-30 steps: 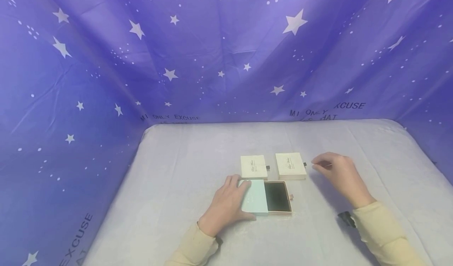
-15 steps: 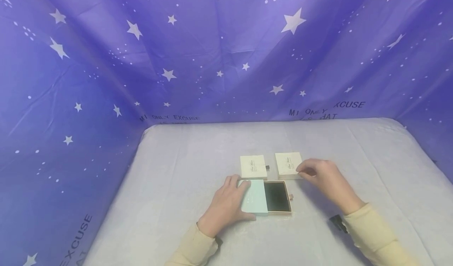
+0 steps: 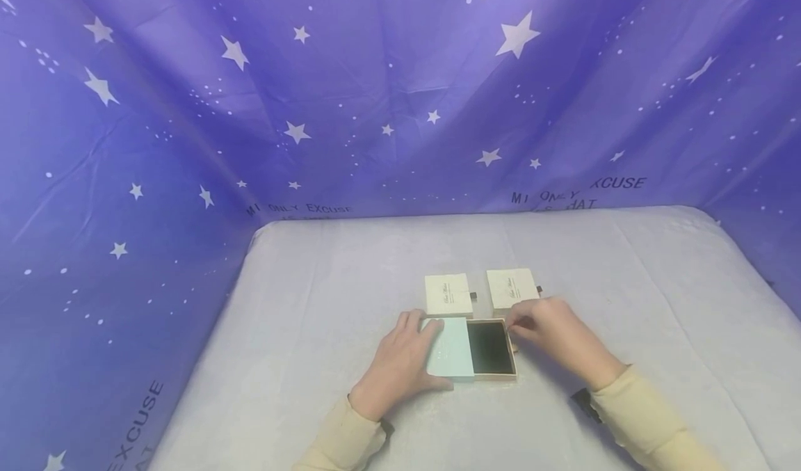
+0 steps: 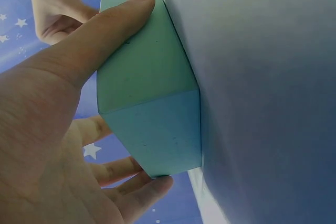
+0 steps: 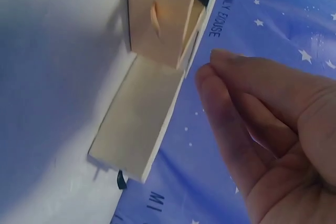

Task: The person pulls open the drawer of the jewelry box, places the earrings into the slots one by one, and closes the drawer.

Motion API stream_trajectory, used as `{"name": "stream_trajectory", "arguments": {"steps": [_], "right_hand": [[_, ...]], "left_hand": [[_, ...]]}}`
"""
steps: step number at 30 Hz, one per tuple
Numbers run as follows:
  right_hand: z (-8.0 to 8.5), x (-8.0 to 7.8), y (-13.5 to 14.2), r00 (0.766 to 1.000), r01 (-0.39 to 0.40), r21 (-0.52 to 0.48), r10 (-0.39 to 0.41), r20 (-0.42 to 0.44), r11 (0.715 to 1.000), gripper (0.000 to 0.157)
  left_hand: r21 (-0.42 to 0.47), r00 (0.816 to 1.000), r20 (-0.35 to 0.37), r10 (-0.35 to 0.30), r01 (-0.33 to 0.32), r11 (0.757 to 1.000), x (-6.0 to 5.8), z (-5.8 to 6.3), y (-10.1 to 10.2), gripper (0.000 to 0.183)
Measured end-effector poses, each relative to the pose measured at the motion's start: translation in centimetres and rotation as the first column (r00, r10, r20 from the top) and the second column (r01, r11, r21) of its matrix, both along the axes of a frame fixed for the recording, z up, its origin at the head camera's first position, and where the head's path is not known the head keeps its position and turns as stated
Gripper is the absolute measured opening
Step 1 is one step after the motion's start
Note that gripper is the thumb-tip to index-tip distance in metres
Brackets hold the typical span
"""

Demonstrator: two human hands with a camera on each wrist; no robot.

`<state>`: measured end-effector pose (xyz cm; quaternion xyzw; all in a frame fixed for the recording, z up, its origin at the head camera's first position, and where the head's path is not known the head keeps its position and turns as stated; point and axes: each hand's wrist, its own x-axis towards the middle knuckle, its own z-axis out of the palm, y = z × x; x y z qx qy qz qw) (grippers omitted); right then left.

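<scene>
A mint-green drawer box [image 3: 452, 349] lies on the grey-covered table, its tray [image 3: 491, 348] slid partway out to the right, showing a black lining. My left hand [image 3: 403, 360] grips the mint sleeve; in the left wrist view the thumb lies along one side and the fingers are at the opposite side. My right hand [image 3: 551, 328] is close over the tray's right end, near a small tan pull tab [image 5: 155, 18]. Its thumb and index fingertips meet in the right wrist view, with nothing visible between them.
Behind the mint box sit two cream boxes, the left one [image 3: 447, 294] and the right one [image 3: 510, 289], each with a black pull tab on its right side. A purple star-printed curtain [image 3: 388, 95] surrounds the table [image 3: 325, 276].
My right hand has moved left and toward me, from right of the right cream box to the tray's right end. My left hand and the mint box have stayed put.
</scene>
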<state>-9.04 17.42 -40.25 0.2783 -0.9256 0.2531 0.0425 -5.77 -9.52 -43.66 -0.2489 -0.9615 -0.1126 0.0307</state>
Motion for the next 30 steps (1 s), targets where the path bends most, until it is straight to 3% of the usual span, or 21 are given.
{"name": "stream_trajectory", "arguments": {"steps": [12, 21, 30], "right_hand": [[-0.9, 0.4, -1.8, 0.998, -0.063, 0.007, 0.063, -0.001, 0.998, 0.019], [-1.9, 0.9, -2.9, 0.992, -0.130, -0.002, 0.130, 0.006, 0.992, 0.023], [-2.6, 1.1, -3.4, 0.992, -0.123, -0.044, 0.124, 0.026, 0.991, 0.023]], "left_hand": [[0.010, 1.000, -0.007, 0.001, -0.001, 1.000, 0.0, -0.1, -0.1, 0.093], [0.006, 0.999, 0.032, 0.006, -0.006, 1.000, 0.1, 0.1, 0.0, 0.096], [0.003, 1.000, 0.024, 0.002, -0.002, 1.000, 0.0, 0.1, 0.0, 0.096]]}}
